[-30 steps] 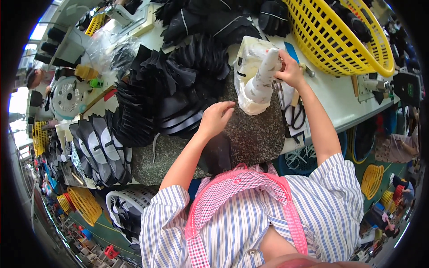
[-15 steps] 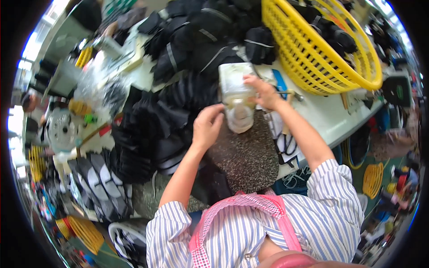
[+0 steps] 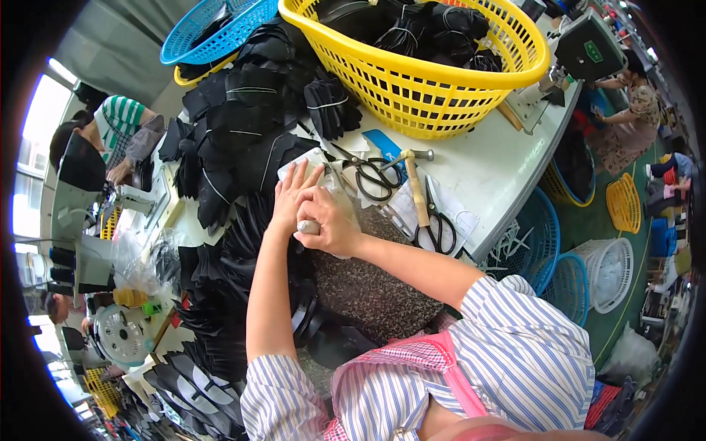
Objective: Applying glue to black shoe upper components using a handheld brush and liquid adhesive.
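My left hand (image 3: 288, 200) lies with its fingers stretched out across the near side of a whitish plastic container (image 3: 303, 159). Close beside it, the fingers of my right hand (image 3: 331, 220) are curled round a pale handle with a rounded end (image 3: 309, 226); whatever the handle belongs to is hidden by the hand. Cloudy clear plastic (image 3: 344, 195) shows behind my right knuckles. Both hands are above the far left part of a dark speckled slab (image 3: 368, 283). Stacks of black cut pieces (image 3: 246, 239) sit left of my left forearm.
Black-handled scissors (image 3: 375, 180), a wooden-handled hammer (image 3: 418, 192) and a second pair of scissors (image 3: 439, 231) lie to the right. A yellow basket (image 3: 434, 88) of black bundles stands beyond. More black pieces (image 3: 250, 125) are piled at the far side. A co-worker (image 3: 121, 132) sits far left.
My hands, apart at the container before, have come together. My right hand has closed on the pale handle. The view has shifted, so the scissors and hammer now show.
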Motion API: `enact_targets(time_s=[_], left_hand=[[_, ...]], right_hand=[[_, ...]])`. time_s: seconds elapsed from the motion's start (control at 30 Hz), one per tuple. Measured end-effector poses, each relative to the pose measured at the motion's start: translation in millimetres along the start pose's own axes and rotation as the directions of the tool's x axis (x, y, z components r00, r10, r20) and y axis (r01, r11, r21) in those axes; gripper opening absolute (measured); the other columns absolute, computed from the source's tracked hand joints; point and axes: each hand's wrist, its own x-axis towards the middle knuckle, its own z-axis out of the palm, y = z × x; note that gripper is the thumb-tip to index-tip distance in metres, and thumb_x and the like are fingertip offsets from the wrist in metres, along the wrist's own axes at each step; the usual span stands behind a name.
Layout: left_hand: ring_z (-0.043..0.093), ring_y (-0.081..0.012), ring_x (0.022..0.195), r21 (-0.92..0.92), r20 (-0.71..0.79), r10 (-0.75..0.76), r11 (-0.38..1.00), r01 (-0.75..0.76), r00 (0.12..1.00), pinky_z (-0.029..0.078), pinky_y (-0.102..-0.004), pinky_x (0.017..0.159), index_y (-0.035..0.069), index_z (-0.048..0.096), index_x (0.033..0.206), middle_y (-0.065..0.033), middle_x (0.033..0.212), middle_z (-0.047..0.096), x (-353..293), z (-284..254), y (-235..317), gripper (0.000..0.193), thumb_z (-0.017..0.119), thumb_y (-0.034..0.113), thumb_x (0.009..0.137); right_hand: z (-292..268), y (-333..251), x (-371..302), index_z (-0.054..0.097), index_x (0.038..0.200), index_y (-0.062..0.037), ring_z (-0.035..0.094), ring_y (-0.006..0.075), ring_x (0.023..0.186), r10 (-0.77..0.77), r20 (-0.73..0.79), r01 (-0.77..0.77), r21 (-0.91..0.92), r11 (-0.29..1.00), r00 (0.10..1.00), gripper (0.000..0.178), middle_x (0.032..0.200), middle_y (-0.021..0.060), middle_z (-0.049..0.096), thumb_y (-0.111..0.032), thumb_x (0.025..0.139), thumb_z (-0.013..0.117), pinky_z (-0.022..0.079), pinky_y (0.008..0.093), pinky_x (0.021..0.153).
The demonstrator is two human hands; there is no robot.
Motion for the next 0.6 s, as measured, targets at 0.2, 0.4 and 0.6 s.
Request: enact_targets(time_s=[0.2, 0.4, 0.6], left_hand=[[0.024, -0.0303, 0.122, 0.172, -0.151, 0.006, 0.985, 0.021, 0.989, 0.027, -0.0453, 0.092, 0.030, 0.032, 0.126, -0.0082, 0.133, 0.026, -3.2, 10.8, 6.1, 0.070, 0.056, 0.008, 0.063], [0.026, -0.0323, 0.120, 0.136, -0.250, 0.020, 0.991, 0.015, 0.968, 0.027, -0.0472, 0.092, 0.032, 0.035, 0.123, -0.0104, 0.129, 0.032, 7.7, 5.1, 21.8, 0.079, 0.070, 0.040, 0.053], [0.015, -0.0322, 0.124, 0.010, -0.358, -0.060, 0.998, 0.068, 0.932, 0.019, -0.0446, 0.098, 0.021, 0.017, 0.131, -0.0141, 0.135, 0.016, -11.2, 10.4, 4.3, 0.101, 0.072, 0.045, 0.049]], right_hand=[[-5.1, 3.7, -16.7, 0.044, 0.063, -0.0046, 0.045, 0.0153, 0.047, 0.160, 0.017, -0.159, 0.267, 0.950, 0.987, 0.021, 0.052, 0.0066, 0.045, -0.019, 0.067, 0.059, 0.037, 0.0277, 0.047], [-55.5, -15.7, -26.1, 0.042, 0.069, -0.0074, 0.044, 0.0114, 0.046, -0.051, -0.356, 0.157, 0.276, 0.948, 0.933, 0.022, 0.056, 0.0019, 0.047, -0.024, 0.078, 0.053, 0.039, 0.0247, 0.045], [-85.6, -38.7, 71.4, 0.050, 0.063, -0.0047, 0.050, 0.0085, 0.050, -0.114, -0.474, 0.277, 0.291, 0.916, 0.873, 0.013, 0.057, 0.0024, 0.051, -0.008, 0.075, 0.052, 0.041, 0.0212, 0.049]])
